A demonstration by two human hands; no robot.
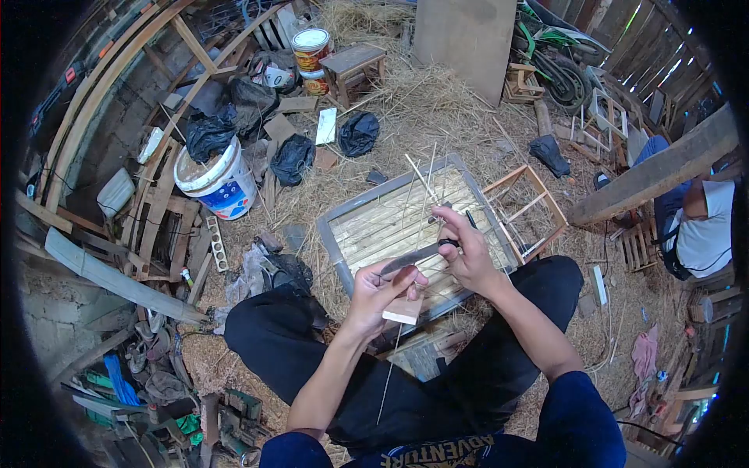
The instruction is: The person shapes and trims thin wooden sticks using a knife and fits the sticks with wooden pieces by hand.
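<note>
In my right hand [470, 253] is a knife [413, 258], its dark handle inside closed fingers and its blade pointing left. My left hand [374, 296] is closed near the blade's tip. A thin strip [388, 374], which looks like bamboo, runs down from below that hand; its passage through the fingers is partly hidden. A small pale wooden block [402, 309] shows just under the left fingers; I cannot tell if they grip it. Beyond both hands lies a slatted panel with a grey frame [343, 267], with several thin strips across it.
A small wooden frame [540, 183] stands right of the panel. A white bucket [218, 183], black bags [293, 160] and a small stool [353, 61] are further out. Another person [706, 226] sits at the right beside a slanted wooden post [663, 168]. Straw covers the ground.
</note>
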